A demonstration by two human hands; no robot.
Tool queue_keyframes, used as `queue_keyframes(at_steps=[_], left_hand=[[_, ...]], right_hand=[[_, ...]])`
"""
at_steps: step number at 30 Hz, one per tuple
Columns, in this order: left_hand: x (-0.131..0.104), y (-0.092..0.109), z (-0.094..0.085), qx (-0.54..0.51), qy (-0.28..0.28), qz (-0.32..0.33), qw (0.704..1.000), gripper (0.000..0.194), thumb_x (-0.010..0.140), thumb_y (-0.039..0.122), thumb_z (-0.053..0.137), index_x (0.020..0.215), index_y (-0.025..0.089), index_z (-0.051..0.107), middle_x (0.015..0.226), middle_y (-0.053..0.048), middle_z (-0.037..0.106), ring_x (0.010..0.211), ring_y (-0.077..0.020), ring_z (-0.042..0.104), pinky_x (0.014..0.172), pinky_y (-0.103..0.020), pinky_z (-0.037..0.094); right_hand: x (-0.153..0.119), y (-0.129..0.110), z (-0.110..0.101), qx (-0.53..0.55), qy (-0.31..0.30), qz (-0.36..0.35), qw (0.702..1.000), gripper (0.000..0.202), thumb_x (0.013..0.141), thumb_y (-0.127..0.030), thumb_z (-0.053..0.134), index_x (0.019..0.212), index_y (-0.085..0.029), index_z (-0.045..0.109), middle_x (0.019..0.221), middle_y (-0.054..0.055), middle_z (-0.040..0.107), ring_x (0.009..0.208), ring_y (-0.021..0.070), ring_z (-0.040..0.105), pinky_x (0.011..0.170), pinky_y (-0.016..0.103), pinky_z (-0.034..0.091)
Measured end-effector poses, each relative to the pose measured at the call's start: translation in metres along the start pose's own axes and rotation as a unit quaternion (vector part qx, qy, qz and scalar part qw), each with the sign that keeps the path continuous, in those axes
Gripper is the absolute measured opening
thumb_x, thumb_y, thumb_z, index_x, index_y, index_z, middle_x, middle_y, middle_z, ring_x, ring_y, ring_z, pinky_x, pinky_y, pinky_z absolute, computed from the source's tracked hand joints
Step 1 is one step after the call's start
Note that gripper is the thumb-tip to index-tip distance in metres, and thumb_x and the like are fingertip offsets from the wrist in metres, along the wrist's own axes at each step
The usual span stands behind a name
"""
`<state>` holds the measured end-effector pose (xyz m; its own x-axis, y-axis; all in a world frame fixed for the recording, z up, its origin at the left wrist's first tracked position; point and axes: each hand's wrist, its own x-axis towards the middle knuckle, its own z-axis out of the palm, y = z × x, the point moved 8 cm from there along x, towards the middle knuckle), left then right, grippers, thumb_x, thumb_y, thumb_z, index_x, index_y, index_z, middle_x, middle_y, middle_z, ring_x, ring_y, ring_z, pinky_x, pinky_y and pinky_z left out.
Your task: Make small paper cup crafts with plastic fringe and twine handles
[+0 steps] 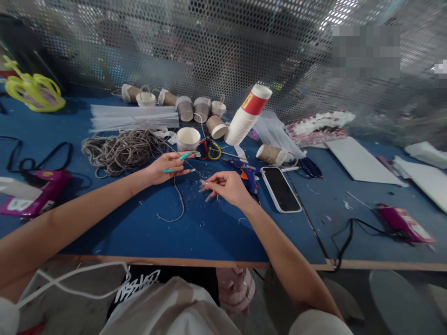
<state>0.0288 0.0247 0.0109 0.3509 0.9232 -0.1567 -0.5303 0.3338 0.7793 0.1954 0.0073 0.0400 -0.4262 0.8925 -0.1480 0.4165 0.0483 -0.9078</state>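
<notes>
Count: 1 phone (281, 190), 1 glue gun (250, 177), 1 cup stack (240, 125), 1 grey cord pile (120, 150), 2 magenta packs (405, 223), 2 grey-wrapped cups (184, 109), 4 brown-wrapped cups (270, 155).

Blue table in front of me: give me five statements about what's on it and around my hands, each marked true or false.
1. The pile of grey cord lies nearer your left hand than your right hand. True.
2. The phone lies to the left of your left hand. False: it lies to the right of your right hand.
3. The stack of paper cups has a red band near its top. True.
4. Your right hand is gripping the scissors. False: they lie on the table beyond your hands.
5. The long nails on your left hand are turquoise. True.
</notes>
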Motion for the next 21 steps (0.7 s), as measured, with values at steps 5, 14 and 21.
queue_keyframes(at_steps=[5,14,21], left_hand=[[0.001,0.001,-0.003,0.009,0.006,0.015,1.0,0.028,0.086,-0.001,0.053,0.095,0.014,0.075,0.099,-0.006,0.074,0.04,0.0031,0.041,0.074,-0.025,0.062],[0.005,-0.003,-0.008,-0.005,-0.003,-0.008,1.0,0.031,0.09,0.007,0.053,0.115,0.014,0.069,0.089,-0.006,0.074,0.037,0.0032,0.038,0.085,-0.031,0.059],[0.002,0.0,-0.004,0.008,0.006,0.0,1.0,0.03,0.088,0.0,0.051,0.104,0.014,0.073,0.091,-0.005,0.074,0.038,0.0028,0.037,0.08,-0.029,0.06]], right_hand=[[-0.001,-0.003,-0.003,-0.04,0.038,-0.031,0.998,0.021,0.076,-0.034,0.07,0.07,-0.015,0.066,0.072,0.01,0.074,0.054,0.0157,0.068,0.053,0.028,0.056],[-0.004,-0.01,-0.004,-0.069,0.062,-0.044,0.995,0.018,0.074,-0.031,0.072,0.074,-0.017,0.061,0.062,0.005,0.07,0.058,0.0185,0.07,0.059,0.029,0.052],[-0.001,-0.004,-0.007,-0.082,0.082,-0.05,0.992,0.029,0.07,-0.033,0.076,0.087,-0.019,0.057,0.058,0.002,0.069,0.062,0.0197,0.07,0.058,0.029,0.049]])
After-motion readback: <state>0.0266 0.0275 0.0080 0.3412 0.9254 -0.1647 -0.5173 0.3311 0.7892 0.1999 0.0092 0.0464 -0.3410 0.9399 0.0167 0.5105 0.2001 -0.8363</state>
